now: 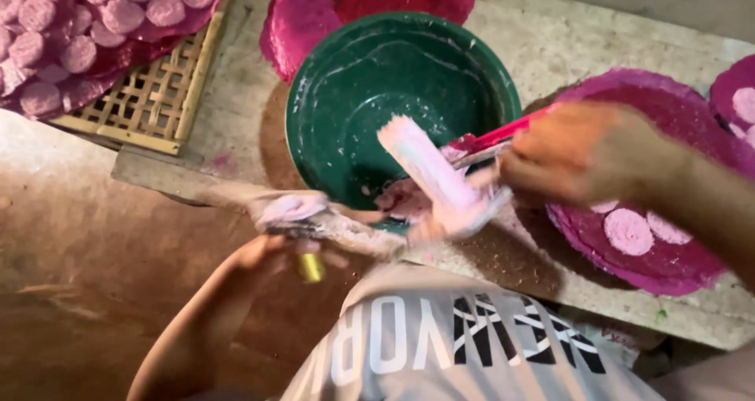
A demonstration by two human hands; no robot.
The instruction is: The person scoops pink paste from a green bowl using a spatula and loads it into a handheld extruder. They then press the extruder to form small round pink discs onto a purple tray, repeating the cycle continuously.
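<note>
A dark green bowl (370, 79), smeared with pale dough, stands on a worn wooden board (550, 39). A pink-white roll of dough (421, 161) juts up over the bowl's near rim. My left hand (330, 228), coated in dough and blurred, reaches in from the lower left and grips the roll's lower end. My right hand (582, 153) comes in from the right, closed on a thin red-handled tool (503, 135) whose tip meets the roll. A small yellow object (311, 268) shows under my left wrist.
A woven bamboo tray (157, 94) at the upper left carries several pink dough discs (102, 16) on magenta sheets. Further discs (629, 229) lie on a round magenta sheet (668, 267) at the right. Another magenta sheet (307, 16) lies behind the bowl.
</note>
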